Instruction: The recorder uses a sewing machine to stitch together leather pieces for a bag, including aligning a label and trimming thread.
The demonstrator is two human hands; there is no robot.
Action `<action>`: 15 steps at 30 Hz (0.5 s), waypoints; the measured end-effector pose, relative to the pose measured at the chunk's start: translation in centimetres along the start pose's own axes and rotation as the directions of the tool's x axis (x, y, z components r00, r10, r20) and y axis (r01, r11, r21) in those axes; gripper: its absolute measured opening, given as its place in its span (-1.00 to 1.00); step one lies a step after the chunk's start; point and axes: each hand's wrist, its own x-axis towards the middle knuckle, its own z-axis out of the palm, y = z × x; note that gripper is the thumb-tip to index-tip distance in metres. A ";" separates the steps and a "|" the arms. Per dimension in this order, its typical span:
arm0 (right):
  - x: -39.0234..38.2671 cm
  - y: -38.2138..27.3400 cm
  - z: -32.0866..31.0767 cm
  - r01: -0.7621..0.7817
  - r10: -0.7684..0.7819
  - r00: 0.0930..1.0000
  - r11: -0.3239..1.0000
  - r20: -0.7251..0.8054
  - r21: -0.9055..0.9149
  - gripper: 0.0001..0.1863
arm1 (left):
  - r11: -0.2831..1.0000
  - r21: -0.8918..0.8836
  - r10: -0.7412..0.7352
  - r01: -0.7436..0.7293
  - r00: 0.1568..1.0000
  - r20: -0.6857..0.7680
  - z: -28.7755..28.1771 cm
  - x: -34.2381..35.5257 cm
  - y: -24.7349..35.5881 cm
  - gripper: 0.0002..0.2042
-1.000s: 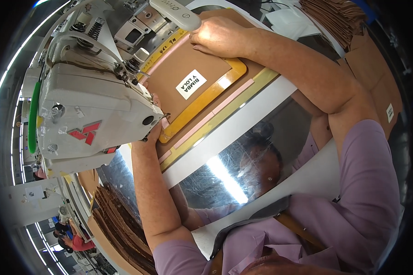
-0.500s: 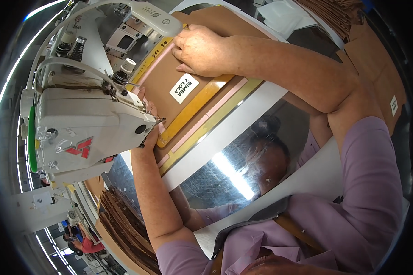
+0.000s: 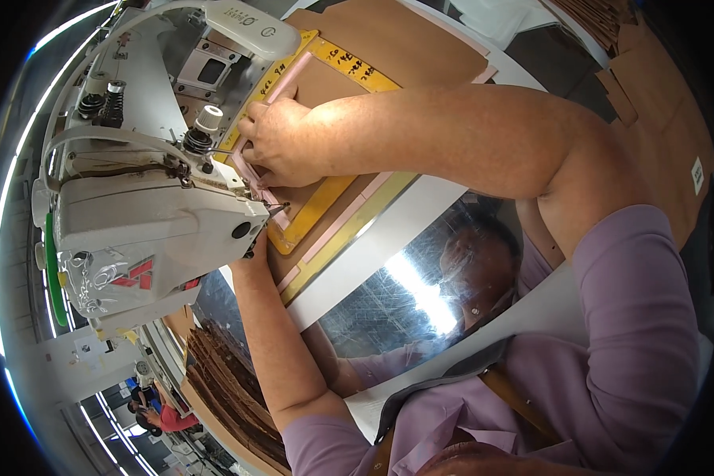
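Left to right: sewing machine (image 3: 155, 226), its head over one edge of the yellow frame (image 3: 337, 202); below it, a stack (image 3: 226, 389) of brown pieces. The left hand (image 3: 259, 241) is mostly hidden behind the machine head; its grip cannot be told. The right hand (image 3: 282, 144), fingers bent and slightly spread, rests on the pink strip (image 3: 293, 73) and brown panel (image 3: 325, 86). The panel lies within the frame, beside the needle area. Placement appears done, with strip along edge; work there is judged unfinished, as no completed seam is discernible. Far right: more brown pieces (image 3: 662, 147).
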 end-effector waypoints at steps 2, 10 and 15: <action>0.1 0.1 0.6 0.001 -0.002 1.000 1.000 -0.019 -0.008 -0.42 | 0.997 -0.036 -0.067 0.066 0.998 -0.022 -0.1 0.3 0.6 -0.78; -0.1 0.5 0.1 -0.006 0.005 0.999 1.000 0.042 0.030 -0.44 | 0.920 -0.386 -0.015 0.060 0.993 0.119 -3.0 0.2 2.1 -0.77; -0.1 0.8 0.8 -0.016 0.016 1.000 0.999 -0.001 0.034 -0.45 | 0.724 -0.520 -0.321 0.453 0.889 0.327 -6.7 -2.7 4.9 -0.74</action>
